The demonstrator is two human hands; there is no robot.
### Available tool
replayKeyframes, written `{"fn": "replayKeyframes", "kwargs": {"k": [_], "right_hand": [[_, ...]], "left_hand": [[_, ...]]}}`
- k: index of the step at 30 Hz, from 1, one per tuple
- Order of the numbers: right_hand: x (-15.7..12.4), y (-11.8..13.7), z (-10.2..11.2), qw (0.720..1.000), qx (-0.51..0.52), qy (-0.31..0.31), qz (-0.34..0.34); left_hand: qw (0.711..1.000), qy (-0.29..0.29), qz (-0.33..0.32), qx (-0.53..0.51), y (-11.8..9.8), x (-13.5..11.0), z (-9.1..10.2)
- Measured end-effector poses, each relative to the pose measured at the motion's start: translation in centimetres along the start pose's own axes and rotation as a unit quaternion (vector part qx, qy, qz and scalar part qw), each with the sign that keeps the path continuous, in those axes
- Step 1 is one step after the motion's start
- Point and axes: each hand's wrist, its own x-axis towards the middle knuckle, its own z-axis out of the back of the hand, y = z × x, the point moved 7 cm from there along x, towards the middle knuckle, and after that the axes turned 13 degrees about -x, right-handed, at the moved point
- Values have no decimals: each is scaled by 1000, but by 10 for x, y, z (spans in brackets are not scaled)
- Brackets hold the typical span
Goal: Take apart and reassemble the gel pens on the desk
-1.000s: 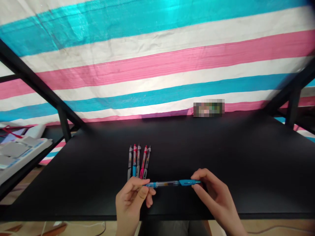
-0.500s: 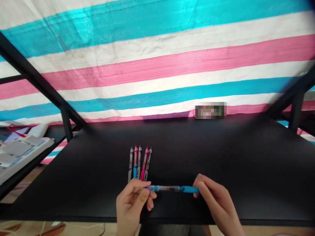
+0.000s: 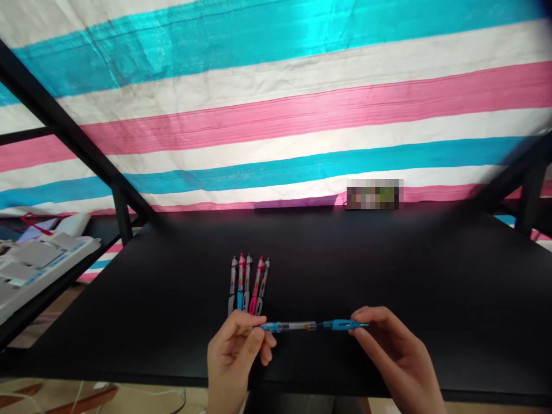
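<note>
A blue pen (image 3: 298,326) with a clear barrel lies level between my two hands, above the near part of the black table (image 3: 371,264). My left hand (image 3: 236,345) pinches its blue end between thumb and forefinger. At the other end, my right hand (image 3: 390,345) has thumb and forefinger closed about the pointed end of the blue grip (image 3: 341,325). A dark stretch shows between clear barrel and grip; whether they are joined there I cannot tell. Just beyond my left hand, several pens (image 3: 248,284) with grey, blue and pink grips lie side by side, their lower ends partly hidden.
A blurred-out item (image 3: 374,194) stands at the table's back edge, against a striped sheet (image 3: 276,126). Black frame bars (image 3: 81,141) slope down on both sides. Left of the table, a white power strip (image 3: 52,267) holds plugs.
My right hand has shifted right and now pinches the grip's pointed end. The blue grip shows further from the clear barrel. The view has moved slightly; my left hand keeps its hold.
</note>
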Motion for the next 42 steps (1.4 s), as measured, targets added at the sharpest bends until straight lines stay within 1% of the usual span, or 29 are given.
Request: {"fn": "replayKeyframes", "kwargs": {"k": [2,4,6,8,12,14,18,28,30,32,35,39,42], "right_hand": [[0,-5,6,1000,-4,-13,16],[-2,-12,14,998,17,-52,15],[-4,-17,20,994,55,-90,6],[-5,-18,24,989,90,-114,10],[-4,-16,28,981,129,-144,27],[-3,-16,28,978,145,-146,32],[-3,-16,27,978,153,-135,34],[-6,-17,27,984,112,-135,28],[-4,-16,26,986,108,-125,32],[-2,-11,23,987,108,-110,47],[-2,4,13,991,93,-65,77],[-4,19,-5,996,28,4,87],[-2,21,-8,995,-29,28,93]], "left_hand": [[999,-36,0,-8,-1,-3,0],[998,-56,-1,-7,-3,-5,-2],[998,-64,-7,-5,-6,-6,-3],[997,-70,-13,-8,-8,-5,-3],[996,-80,-21,-15,-10,-5,-3],[996,-85,-24,-20,-11,-5,-4],[996,-87,-26,-20,-12,-6,-7],[997,-76,-19,-3,-10,-4,-6],[997,-73,-17,-6,-9,-5,-5],[997,-69,-12,-9,-7,-6,-5],[998,-56,2,-12,-4,-7,-5],[999,-32,29,-6,0,-6,-7],[999,-32,31,-6,0,-5,-7]]}}
